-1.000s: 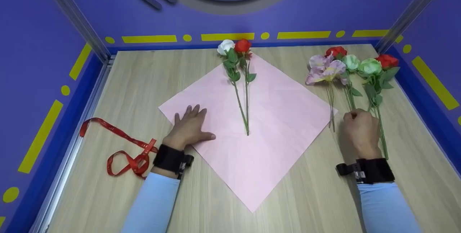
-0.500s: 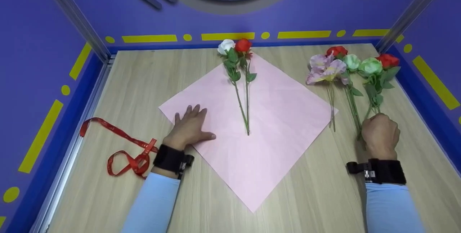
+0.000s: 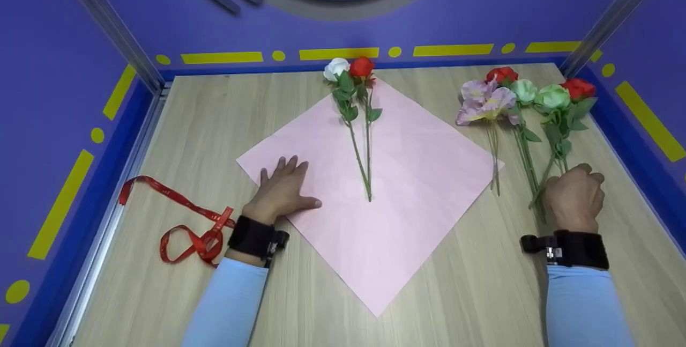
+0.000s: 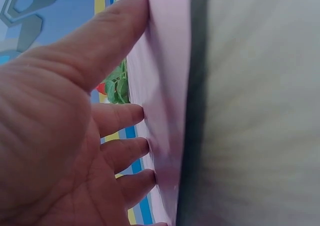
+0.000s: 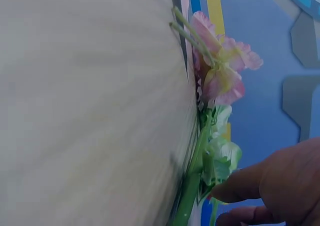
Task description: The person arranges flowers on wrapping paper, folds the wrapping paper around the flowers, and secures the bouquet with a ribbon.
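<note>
My left hand (image 3: pixel 281 191) lies with spread fingers on the left part of a pink paper sheet (image 3: pixel 412 218). On the sheet rest a white rose (image 3: pixel 336 69) and a red rose (image 3: pixel 362 68), their stems nearly meeting at the bottom. Over at the right, my right hand (image 3: pixel 573 199) has bent fingers at the stems of a pale green rose (image 3: pixel 552 97) and another red rose (image 3: pixel 579 89). In the right wrist view, thumb and finger are beside a thin green stem (image 5: pixel 214 213); whether they pinch it is unclear.
Left of the paper lies a loosely looped red ribbon (image 3: pixel 185 197). Pink-purple flowers (image 3: pixel 487 103), a smaller green rose (image 3: pixel 524 90) and a red flower (image 3: pixel 502 74) lie at the back right. Blue walls (image 3: pixel 429 14) enclose the wooden table (image 3: pixel 214 116).
The right hand has moved rightward, from the smaller green rose's stems to those of the rightmost roses. My left hand stays in place on the paper.
</note>
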Available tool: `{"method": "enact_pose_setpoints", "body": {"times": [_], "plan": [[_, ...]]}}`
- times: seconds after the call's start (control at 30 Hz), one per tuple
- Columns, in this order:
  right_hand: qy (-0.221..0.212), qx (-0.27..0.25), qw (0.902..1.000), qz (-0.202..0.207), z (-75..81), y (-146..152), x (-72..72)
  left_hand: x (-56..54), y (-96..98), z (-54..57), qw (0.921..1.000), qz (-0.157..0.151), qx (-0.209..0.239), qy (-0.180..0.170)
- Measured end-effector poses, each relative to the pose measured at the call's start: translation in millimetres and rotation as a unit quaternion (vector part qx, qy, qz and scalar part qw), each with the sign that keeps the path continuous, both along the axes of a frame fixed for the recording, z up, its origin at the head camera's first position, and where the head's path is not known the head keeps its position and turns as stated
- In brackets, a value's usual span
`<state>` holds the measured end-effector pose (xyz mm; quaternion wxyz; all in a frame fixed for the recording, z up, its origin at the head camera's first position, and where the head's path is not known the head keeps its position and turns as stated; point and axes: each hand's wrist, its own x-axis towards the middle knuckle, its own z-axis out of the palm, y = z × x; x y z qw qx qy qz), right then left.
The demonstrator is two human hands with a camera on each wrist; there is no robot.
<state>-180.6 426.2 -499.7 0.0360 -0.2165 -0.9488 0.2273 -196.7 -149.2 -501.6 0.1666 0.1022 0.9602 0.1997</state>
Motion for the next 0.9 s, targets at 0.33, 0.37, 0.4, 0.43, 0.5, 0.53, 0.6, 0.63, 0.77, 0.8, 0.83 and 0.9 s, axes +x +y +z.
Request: {"method": "enact_pose_setpoints", "body": {"times": [0.33,0.37,0.4,0.43,0.5,0.53,0.6,0.63,0.77,0.8,0.83,0.9], "plan": [[-0.003,0.022,0.9996,0.017,2.5,15.1,-0.4,-0.1,1.1,1.0,1.0000,0.002,-0.001,-0.002],[0.004,0.023,0.9997,0.012,2.7,14.8,-0.6,-0.2,1.1,0.8,1.0000,0.002,-0.001,-0.002],[0.013,0.025,0.9996,0.007,2.8,14.0,-0.9,-0.3,1.2,0.9,1.0000,0.002,-0.001,-0.001],[0.022,0.026,0.9994,0.001,3.0,12.8,-1.4,-0.2,1.3,1.0,1.0000,0.002,-0.002,-0.001],[0.039,0.026,0.9989,-0.009,3.8,8.1,-2.7,-1.2,1.2,0.4,1.0000,0.001,-0.003,0.000],[0.049,0.025,0.9984,-0.014,4.1,5.0,-3.7,-1.6,1.0,0.1,1.0000,0.001,-0.003,0.000],[0.067,0.024,0.9972,-0.021,5.1,-2.1,-6.8,-2.0,0.9,-0.2,1.0000,0.000,-0.005,0.001],[0.076,0.021,0.9966,-0.024,5.9,-6.2,-8.9,-2.0,0.8,-0.5,1.0000,0.000,-0.005,0.001],[0.118,-0.001,0.9928,-0.018,10.2,-26.0,-18.0,-0.7,0.5,-0.5,1.0000,-0.001,-0.007,0.003],[0.128,-0.009,0.9916,-0.014,11.3,-32.7,-20.4,-0.3,0.5,-0.2,1.0000,-0.001,-0.008,0.004],[0.138,-0.017,0.9903,-0.008,12.4,-40.0,-22.8,0.1,0.5,0.2,1.0000,0.000,-0.006,0.003],[0.150,-0.036,0.9879,0.007,14.3,-56.3,-28.0,0.5,1.0,0.8,1.0000,0.001,-0.004,0.001]]}}
